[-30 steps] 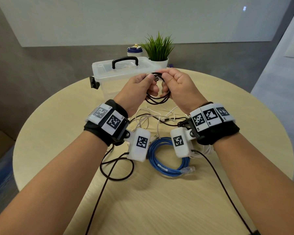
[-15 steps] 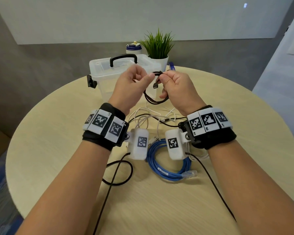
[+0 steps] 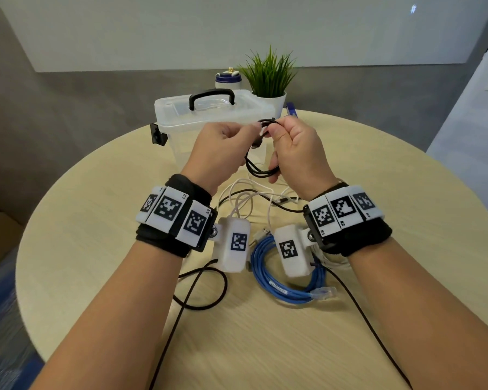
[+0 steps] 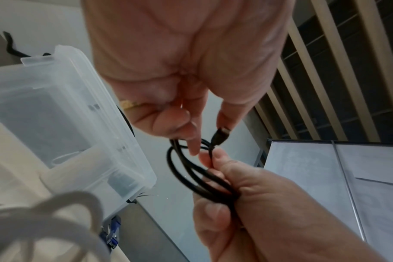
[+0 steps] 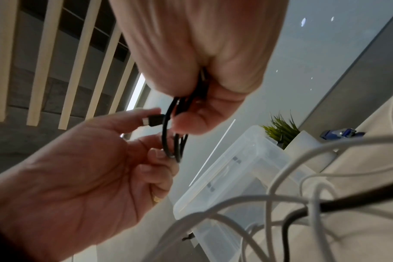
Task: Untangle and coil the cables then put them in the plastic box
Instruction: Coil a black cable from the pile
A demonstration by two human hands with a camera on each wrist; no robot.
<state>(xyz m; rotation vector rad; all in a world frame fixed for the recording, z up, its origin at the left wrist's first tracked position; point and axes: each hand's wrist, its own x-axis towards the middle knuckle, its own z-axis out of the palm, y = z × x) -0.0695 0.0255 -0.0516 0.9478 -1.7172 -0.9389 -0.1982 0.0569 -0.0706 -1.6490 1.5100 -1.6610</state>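
Observation:
Both hands hold a small black cable coil (image 3: 261,170) in the air, just in front of the clear plastic box (image 3: 181,114), whose lid with a black handle is closed. My right hand (image 3: 276,136) grips the coil's loops (image 5: 166,134) in its curled fingers. My left hand (image 3: 252,128) pinches the cable's free end beside the plug (image 4: 221,134) at the top of the coil. More cables lie on the round table below my wrists: a blue coil (image 3: 290,289) and tangled white cables (image 3: 244,197) crossed by a black one.
A potted plant (image 3: 268,77) and a bottle (image 3: 228,80) stand behind the box at the table's far edge. A thin black lead (image 3: 206,294) loops on the table under my left wrist, and another trails from my right wrist.
The left hand's fingers have let go of the coil's top and now pinch the free end by the plug. The right hand still grips the loops. Both hands sit slightly apart.

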